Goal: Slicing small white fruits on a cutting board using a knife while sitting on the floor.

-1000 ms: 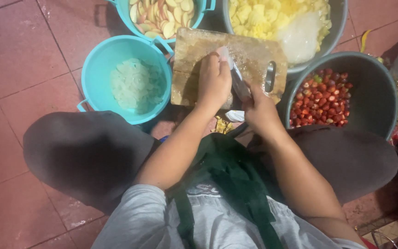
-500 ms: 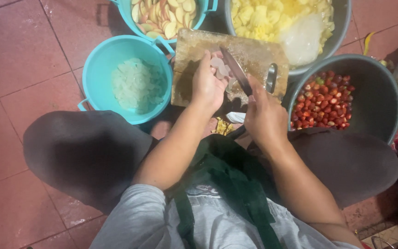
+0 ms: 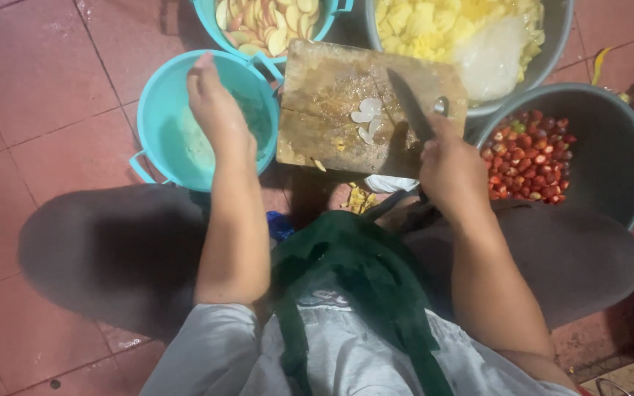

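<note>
Reaching with the left hand (image 3: 214, 110) into the turquoise bucket (image 3: 157, 110) on the left; fingers are loosely curled over the pale pieces (image 3: 194, 143) inside. Can't tell if it has closed on anything, since the palm faces down and hides the contents

Right hand (image 3: 453, 169) is clenched round the handle of the knife (image 3: 410, 110). The dark blade lies slanted across the right part of the wooden cutting board (image 3: 332, 95), tip pointing away from the body, parked beside the food rather than on it

A few white slices (image 3: 367, 117) lie mid-board, just left of the blade and apart from both hands

Layout reads as a workstation:
- the board bridges the rims of the containers around it, which lifts it off the red tiled floor (image 3: 31, 81)
- the bucket sits within easy reach of the free hand
- a grey bowl of small red chillies (image 3: 526, 158) sits by the knife hand
- a grey tub of yellow chunks (image 3: 434, 29) and a second turquoise bucket of apple-like slices (image 3: 266, 22) sit beyond the board's far edge

Person sits low with knees spread, so everything sits between the legs within arm's reach; a green apron strap (image 3: 361, 293) runs down the chest
</note>
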